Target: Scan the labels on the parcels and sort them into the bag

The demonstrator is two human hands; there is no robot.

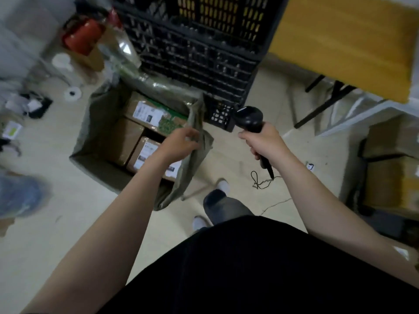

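- Parcels [145,114]: brown cardboard boxes with white labels facing up, sitting inside the bag [95,114] on the floor, left of centre.
- I'd guess they're stiff and fairly light. Best grabbed by opposite edges, keeping off the labels.
- Bag is soft grey-green sacking and looks floppy.
- Left hand [181,141] has its fingers curled on the bag's right rim.
- Right hand [265,141] is wrapped round the black barcode scanner [249,118], just right of the bag.

Parcels [145,114] in the bag [95,123], crate [192,53] behind it.
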